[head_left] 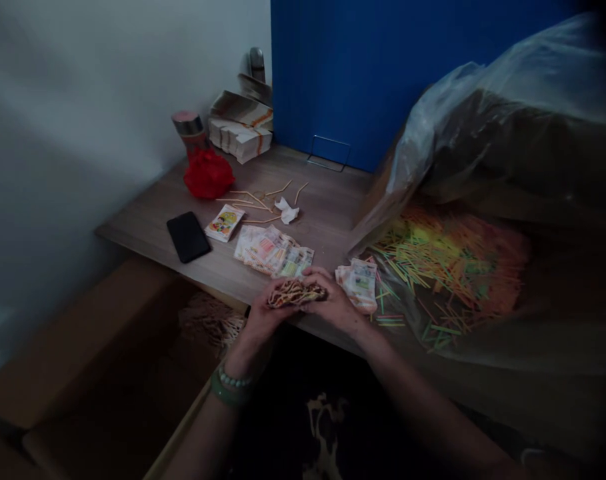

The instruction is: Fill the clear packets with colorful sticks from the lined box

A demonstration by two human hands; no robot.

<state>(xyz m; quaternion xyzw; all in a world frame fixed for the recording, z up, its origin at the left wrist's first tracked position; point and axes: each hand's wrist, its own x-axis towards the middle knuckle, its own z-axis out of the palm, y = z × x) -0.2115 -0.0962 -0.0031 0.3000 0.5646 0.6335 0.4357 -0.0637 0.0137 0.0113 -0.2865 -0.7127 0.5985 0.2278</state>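
Note:
Just past the table's front edge, my left hand (263,319) and my right hand (337,307) are closed around opposite ends of a bundle of thin, wavy-edged brown and pale pieces (297,293). What the pieces are is too dim to tell. Beyond my hands, several small printed packets (267,248) lie overlapping on the table (327,230). A second small pile of printed packets (355,283) is close to my right hand. Similar wavy pale pieces (213,320) are in an open cardboard box (113,327) below, on the left.
On the right, a large plastic-lined box (417,160) holds many coloured thin sticks (443,260), some spilled at its edge. A black phone (188,237), a single packet (225,223), a red bag (209,175), loose pale sticks (255,200) and stacked paper bundles (240,137) occupy the table's left.

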